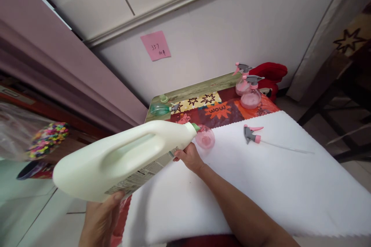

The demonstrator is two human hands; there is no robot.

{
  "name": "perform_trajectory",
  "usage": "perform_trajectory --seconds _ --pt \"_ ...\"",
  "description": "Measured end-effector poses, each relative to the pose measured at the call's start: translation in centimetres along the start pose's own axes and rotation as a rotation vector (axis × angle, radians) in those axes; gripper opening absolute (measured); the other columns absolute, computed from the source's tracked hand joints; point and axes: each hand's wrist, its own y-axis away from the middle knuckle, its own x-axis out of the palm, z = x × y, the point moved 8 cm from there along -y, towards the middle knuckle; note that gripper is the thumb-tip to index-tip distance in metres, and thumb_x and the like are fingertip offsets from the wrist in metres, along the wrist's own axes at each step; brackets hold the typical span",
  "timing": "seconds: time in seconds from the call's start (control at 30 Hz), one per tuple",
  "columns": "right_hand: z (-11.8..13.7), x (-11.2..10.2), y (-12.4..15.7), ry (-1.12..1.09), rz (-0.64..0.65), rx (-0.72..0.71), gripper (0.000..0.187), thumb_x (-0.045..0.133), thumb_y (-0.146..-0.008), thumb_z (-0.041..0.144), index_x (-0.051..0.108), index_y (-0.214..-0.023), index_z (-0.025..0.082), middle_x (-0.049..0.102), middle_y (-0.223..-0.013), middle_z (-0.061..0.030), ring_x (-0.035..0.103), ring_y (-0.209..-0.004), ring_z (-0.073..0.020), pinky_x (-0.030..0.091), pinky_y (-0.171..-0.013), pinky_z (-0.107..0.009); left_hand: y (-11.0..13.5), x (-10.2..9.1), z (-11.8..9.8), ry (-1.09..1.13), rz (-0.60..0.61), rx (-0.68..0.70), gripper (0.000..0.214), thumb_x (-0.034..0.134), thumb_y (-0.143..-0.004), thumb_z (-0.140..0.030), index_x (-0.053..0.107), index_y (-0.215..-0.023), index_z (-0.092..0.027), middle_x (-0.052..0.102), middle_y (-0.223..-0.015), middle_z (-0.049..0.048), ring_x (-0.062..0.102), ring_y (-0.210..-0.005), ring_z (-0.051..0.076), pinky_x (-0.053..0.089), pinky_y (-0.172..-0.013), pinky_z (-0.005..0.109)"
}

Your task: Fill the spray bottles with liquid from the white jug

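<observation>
A large pale green detergent jug (84, 162) lies tipped on its side in the air, its green spout pointing right. My left hand (106, 208) grips the jug's underside near its base. Under the neck, my right hand (189, 158) is closed on the jug. Right at the spout stands a round pink clear bottle (206, 139) without its top, on the white cloth (246, 193). Whether liquid is flowing cannot be made out. A grey and pink spray trigger (251, 136) with its long clear tube lies on the cloth to the right.
Two pink spray bottles (251, 98) stand at the table's back right, before a red plush toy (271, 75). A green spray bottle (160, 109) lies at the back left beside a small green cap (164, 98). Behind is a white wall with a pink note (155, 45).
</observation>
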Motion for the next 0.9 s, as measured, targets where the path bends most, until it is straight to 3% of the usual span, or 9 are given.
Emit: perform_trajectory --seconds 0.23,0.63,0.9 --pt "0.01 0.01 -0.04 -0.003 -0.005 -0.008 0.052 0.086 -0.062 0.057 0.071 -0.085 0.013 0.069 -0.072 -0.0042 0.064 -0.059 -0.0162 0.059 -0.054 -0.031 -0.03 -0.35 -0.04 -0.013 -0.033 -0.010 0.091 0.097 -0.042 -0.029 0.068 -0.128 -0.032 0.080 -0.107 0.0027 0.066 -0.121 0.040 0.063 -0.095 0.050" --pt "0.04 -0.04 -0.02 -0.008 -0.026 -0.002 0.053 0.087 -0.059 0.059 0.071 -0.080 0.013 0.069 -0.067 -0.0031 0.064 -0.055 -0.0157 0.058 -0.051 -0.029 0.27 0.27 -0.46 -0.003 -0.048 -0.013 0.093 0.098 -0.040 -0.030 0.067 -0.128 -0.030 0.079 -0.114 0.0031 0.068 -0.118 0.037 0.065 -0.090 0.042" --pt "0.08 0.02 -0.01 -0.027 -0.022 0.001 0.052 0.087 -0.060 0.057 0.071 -0.084 0.013 0.070 -0.070 -0.0031 0.064 -0.057 -0.0149 0.059 -0.053 -0.029 0.15 0.23 -0.39 -0.008 -0.042 -0.005 0.091 0.098 -0.040 -0.032 0.068 -0.126 -0.029 0.080 -0.110 0.0040 0.068 -0.117 0.039 0.064 -0.092 0.046"
